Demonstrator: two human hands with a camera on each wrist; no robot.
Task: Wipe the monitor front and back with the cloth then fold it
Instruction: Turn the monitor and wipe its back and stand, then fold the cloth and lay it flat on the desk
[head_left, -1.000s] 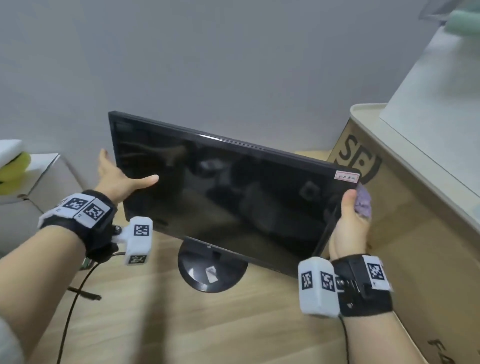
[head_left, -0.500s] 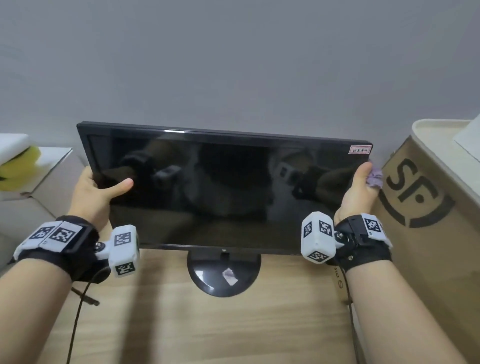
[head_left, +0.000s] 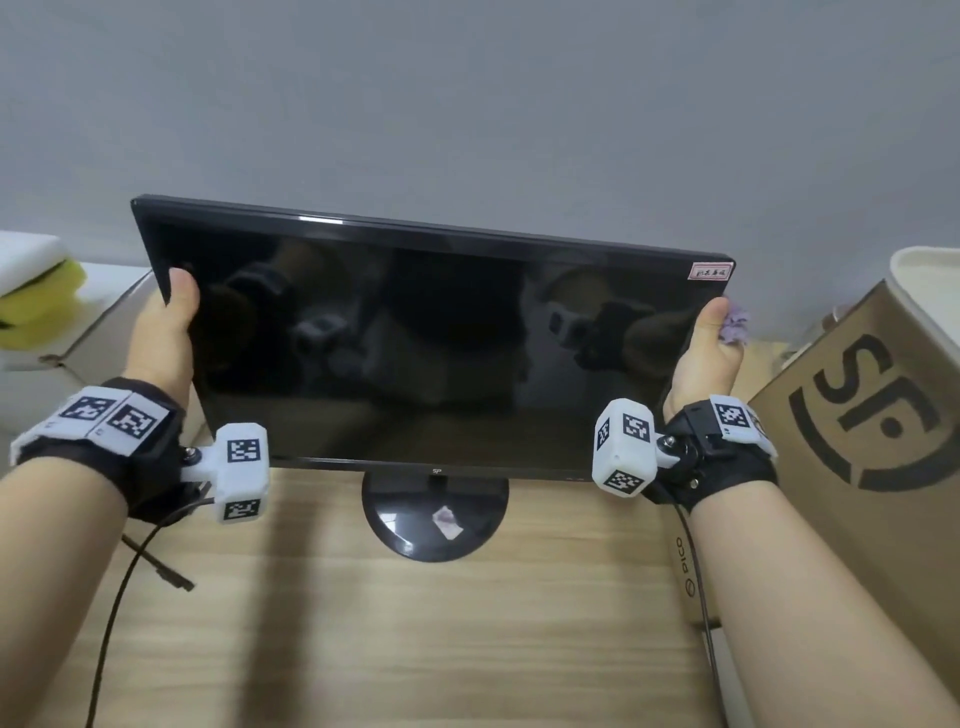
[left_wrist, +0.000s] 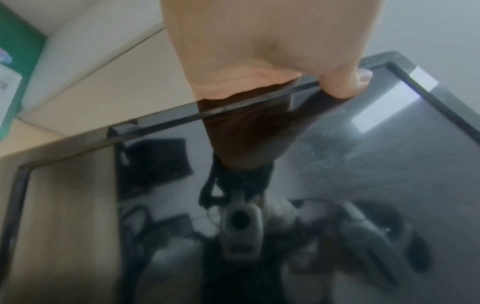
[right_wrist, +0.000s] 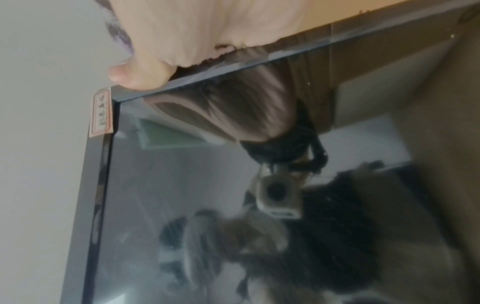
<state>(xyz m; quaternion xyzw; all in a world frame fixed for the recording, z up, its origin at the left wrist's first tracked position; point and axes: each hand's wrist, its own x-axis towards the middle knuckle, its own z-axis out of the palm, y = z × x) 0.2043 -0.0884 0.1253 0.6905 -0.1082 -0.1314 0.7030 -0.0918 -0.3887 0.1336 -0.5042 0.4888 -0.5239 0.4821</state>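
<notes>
Black monitor (head_left: 415, 353) gripped at both edges — left hand (head_left: 166, 332), right hand (head_left: 701, 353) apparently pinching purple cloth (head_left: 735, 325) too; turn slowly, keep base (head_left: 435, 514) on desk (head_left: 415, 623).

Beside the monitor (head_left: 431, 343), on its right, a brown cardboard box (head_left: 878, 415) bore a large black "SF" logo; a lower box (head_left: 688, 571) below it read "PICO". The pink sticker (head_left: 712, 271) on the monitor's top right corner was illegible
</notes>
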